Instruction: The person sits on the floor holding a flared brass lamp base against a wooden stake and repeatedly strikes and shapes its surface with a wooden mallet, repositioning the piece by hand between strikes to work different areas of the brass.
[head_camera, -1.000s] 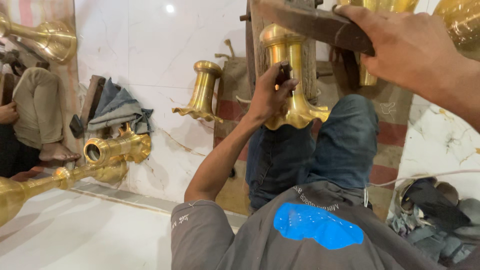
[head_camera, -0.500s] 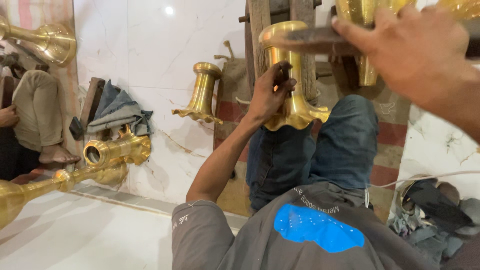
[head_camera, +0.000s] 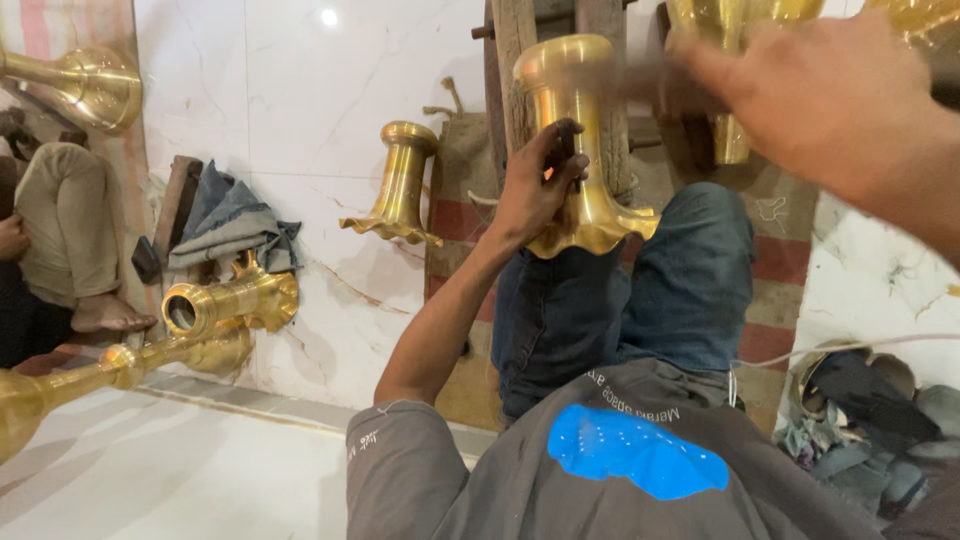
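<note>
A brass flared piece (head_camera: 590, 160) stands upright between my knees, its wavy rim resting on my jeans. My left hand (head_camera: 530, 195) is closed on a small dark tool (head_camera: 566, 150) pressed against the piece's side. My right hand (head_camera: 810, 90) is raised at the upper right, blurred by motion. It grips a flat dark bar (head_camera: 650, 88) that reaches left over the top of the brass piece. Behind the piece rises a wooden frame (head_camera: 512, 70).
A second flared brass piece (head_camera: 400, 185) stands on the marble floor to the left. Long brass pipe parts (head_camera: 215, 305) and a brass horn (head_camera: 95, 85) lie further left, beside folded cloth (head_camera: 225, 225) and another person's leg (head_camera: 60, 230). Rags (head_camera: 860, 410) are piled at the right.
My right hand has swung the bar from higher up down and left toward the top of the brass piece. My left hand keeps its hold against the piece.
</note>
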